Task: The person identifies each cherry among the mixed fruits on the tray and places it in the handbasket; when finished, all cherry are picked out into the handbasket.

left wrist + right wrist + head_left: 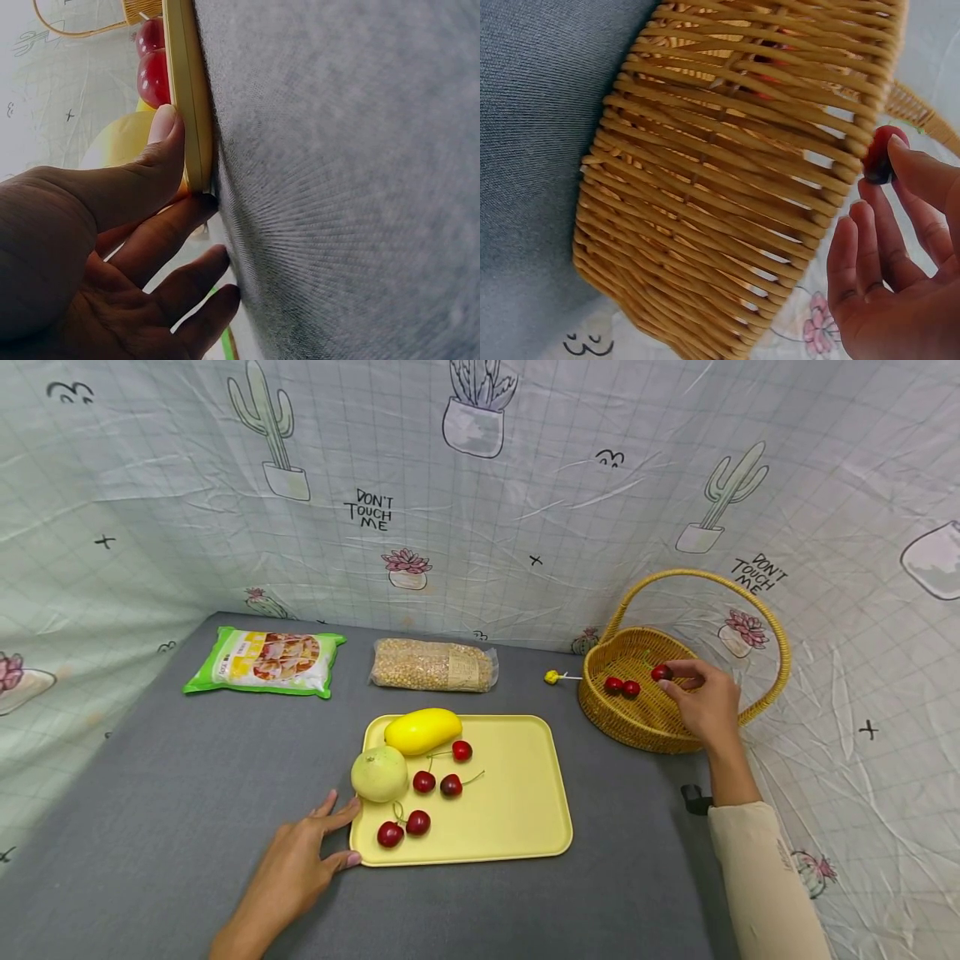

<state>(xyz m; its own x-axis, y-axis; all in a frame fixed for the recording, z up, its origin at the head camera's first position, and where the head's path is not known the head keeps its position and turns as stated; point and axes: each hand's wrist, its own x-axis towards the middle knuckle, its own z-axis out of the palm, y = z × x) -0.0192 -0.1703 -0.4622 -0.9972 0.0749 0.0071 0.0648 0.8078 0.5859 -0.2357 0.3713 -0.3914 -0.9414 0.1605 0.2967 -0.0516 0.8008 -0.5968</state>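
Observation:
My right hand point(705, 700) pinches a dark red cherry point(661, 672) between thumb and fingertips, over the wicker basket point(645, 735). In the right wrist view that cherry point(886, 154) shows just beyond the basket rim point(870, 112). Two more cherries point(622, 687) lie inside the basket. At the lower left corner of the yellow tray point(510, 793), my left hand point(296, 860) touches the edge with thumb and index finger, the other fingers spread loosely. On the tray are a yellow mango-shaped fruit point(423, 732), a pale green round fruit point(379, 774) and several stemmed cherries point(452, 786).
Behind the tray lie a green-and-white food bag point(277, 662) and a clear pack of yellowish grains or beans point(433, 665). A small yellow item on a white stick point(553, 677) sits left of the basket. The basket's tall handle point(697, 573) arches over it. Patterned cloth point(480, 535) hangs behind.

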